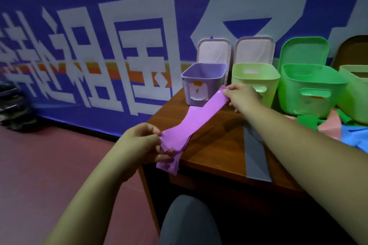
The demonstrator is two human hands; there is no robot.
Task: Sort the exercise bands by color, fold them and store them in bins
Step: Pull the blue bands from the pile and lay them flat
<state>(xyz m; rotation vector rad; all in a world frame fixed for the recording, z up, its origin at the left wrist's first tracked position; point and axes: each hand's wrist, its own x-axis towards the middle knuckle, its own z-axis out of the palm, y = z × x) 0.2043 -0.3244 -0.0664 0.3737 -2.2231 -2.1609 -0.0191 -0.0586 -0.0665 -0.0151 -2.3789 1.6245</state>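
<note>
The purple band (pixel 199 117) is held in the air above the near left corner of the counter (pixel 215 145), pulled fairly flat between both hands. To fold it well, the two ends should probably be brought together with the edges lined up and the bunched near end smoothed out first, so the fold lies flat enough to drop into the purple bin (pixel 203 85) just beyond.

The left hand (pixel 139 143) sits close to the body off the counter's edge, its fingers (pixel 154 131) curled and pinching the gathered near end, whose tail hangs below. The right hand (pixel 242 95) reaches forward on a nearly straight arm, its fingers pinching the far end in front of the bins. A gray band (pixel 256 153) lies flat on the counter under that forearm.
</note>
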